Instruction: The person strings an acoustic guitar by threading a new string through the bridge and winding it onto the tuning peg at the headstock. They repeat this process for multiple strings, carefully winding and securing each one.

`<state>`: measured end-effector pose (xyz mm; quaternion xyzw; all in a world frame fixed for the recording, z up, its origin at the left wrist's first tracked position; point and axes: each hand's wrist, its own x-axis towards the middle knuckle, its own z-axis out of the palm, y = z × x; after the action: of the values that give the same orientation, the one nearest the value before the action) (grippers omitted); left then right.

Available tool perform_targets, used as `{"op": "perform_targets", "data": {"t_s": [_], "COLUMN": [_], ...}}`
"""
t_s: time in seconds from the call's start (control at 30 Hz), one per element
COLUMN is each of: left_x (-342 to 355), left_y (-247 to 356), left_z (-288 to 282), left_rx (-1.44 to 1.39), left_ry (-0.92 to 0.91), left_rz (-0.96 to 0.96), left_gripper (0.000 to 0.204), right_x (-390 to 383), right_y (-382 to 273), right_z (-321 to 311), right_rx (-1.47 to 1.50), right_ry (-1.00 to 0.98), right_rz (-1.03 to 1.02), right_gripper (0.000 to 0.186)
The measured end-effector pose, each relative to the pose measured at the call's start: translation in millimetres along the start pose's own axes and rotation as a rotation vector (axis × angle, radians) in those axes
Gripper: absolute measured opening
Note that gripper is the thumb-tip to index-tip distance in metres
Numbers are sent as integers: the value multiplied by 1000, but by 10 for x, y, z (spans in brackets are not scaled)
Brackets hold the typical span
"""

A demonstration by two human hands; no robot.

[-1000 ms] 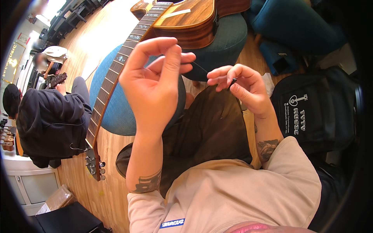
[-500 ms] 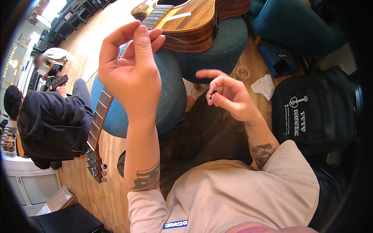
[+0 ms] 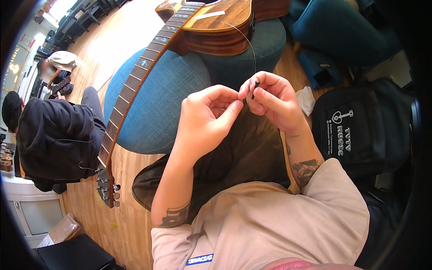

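While the person's lap fills the lower part of the head view, both hands have come together just above it, where half a second ago the left hand (image 3: 204,119) was raised high over the guitar neck (image 3: 135,94) and well apart from the right. The left thumb and forefinger are now pinched together, touching the right hand (image 3: 274,101), whose fingertips are clamped on a small dark pin (image 3: 255,85) at the end of a thin guitar string (image 3: 245,38). That closing-up suggests the string's end is being handled with both hands rather than pulled out. Further off, the string arcs up to the body of the acoustic guitar (image 3: 220,24), which lies across a blue round cushion (image 3: 157,108). A black bag (image 3: 360,130) sits at the right; another person in a dark hooded top (image 3: 54,135) crouches on the wooden floor (image 3: 90,211) at the left.
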<state>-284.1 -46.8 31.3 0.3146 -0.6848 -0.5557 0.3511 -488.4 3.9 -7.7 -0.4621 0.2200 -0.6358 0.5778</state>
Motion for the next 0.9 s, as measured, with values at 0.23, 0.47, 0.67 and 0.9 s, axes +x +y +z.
{"op": "perform_targets", "data": {"t_s": [0.23, 0.47, 0.67, 0.9], "left_x": [136, 296, 1006, 2246], "left_y": [106, 309, 718, 926], "left_z": [-63, -186, -188, -185], "left_rx": [-123, -173, -189, -26], "left_ry": [-171, -160, 146, 174], "left_rz": [-49, -19, 311, 423], "left_gripper": [18, 25, 17, 23], "right_x": [129, 199, 436, 1155], "right_y": [-249, -380, -549, -894], "right_z": [85, 30, -278, -774], "right_rx": [-63, -148, -256, -596], "right_ry": [-65, 157, 235, 270], "right_rz": [36, -200, -293, -450], "right_gripper": [9, 8, 14, 27]}}
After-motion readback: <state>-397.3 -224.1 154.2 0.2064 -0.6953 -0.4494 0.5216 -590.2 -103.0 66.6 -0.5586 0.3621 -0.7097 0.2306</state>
